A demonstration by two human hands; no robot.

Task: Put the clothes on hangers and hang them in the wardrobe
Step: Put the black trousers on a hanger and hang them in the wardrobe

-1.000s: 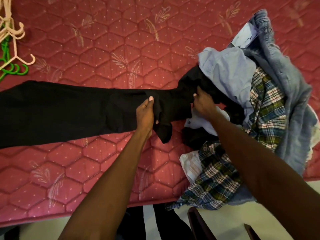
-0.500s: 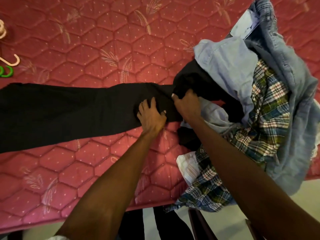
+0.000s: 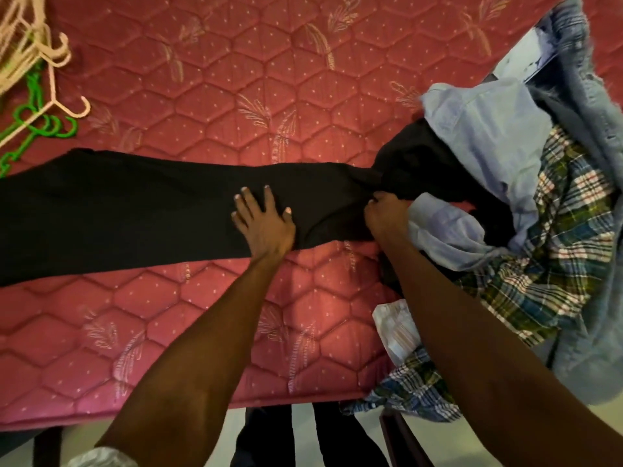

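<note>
Pressing my flat, open left hand (image 3: 264, 224) on the black garment (image 3: 135, 210), my right hand (image 3: 382, 212) apparently pinching its end; hangers (image 3: 37, 79) beyond lie unused, nothing hung.

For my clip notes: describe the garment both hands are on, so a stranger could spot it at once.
On the pink quilted mattress, a clothes pile sits at the right edge. Stretching left from it lies a long black garment, the left hand flat on it and the right hand pinching it. Unlike its neighbours, it is plain black and spread flat.

A red quilted mattress (image 3: 209, 96) is filling most of the view. Pale floor (image 3: 303, 429) is showing just below its near edge, dimly lit.
</note>
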